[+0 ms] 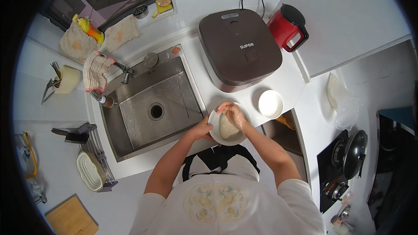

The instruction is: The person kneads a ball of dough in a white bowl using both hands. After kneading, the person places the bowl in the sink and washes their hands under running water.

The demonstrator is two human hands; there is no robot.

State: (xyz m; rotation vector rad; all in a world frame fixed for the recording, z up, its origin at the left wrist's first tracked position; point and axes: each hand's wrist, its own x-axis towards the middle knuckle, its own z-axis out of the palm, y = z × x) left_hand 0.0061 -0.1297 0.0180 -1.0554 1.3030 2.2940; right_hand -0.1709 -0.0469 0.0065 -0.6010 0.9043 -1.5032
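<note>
A white bowl (pixel 214 116) sits at the counter's front edge, close to my body, with a pale lump of dough (pixel 228 129) in it. My left hand (pixel 201 129) grips the bowl's left rim, its thumb at the top of the wall. Over the dough lies my right hand (pixel 232 115), fingers curled loosely and smeared with something pale; its palm side is hidden, so how firmly it touches the dough is unclear. To the right of the bowl stands a smaller white bowl (pixel 271 104); its contents are hard to make out.
Left is a stainless steel sink (pixel 147 104) with a cloth-draped faucet (pixel 125 71). Behind the bowls stands a brown Supor rice cooker (pixel 240 49), beside a red electric kettle (pixel 287 27). An open drawer or cabinet (pixel 284 140) lies below the counter at right. A lidded pan (pixel 355 155) sits on the stove.
</note>
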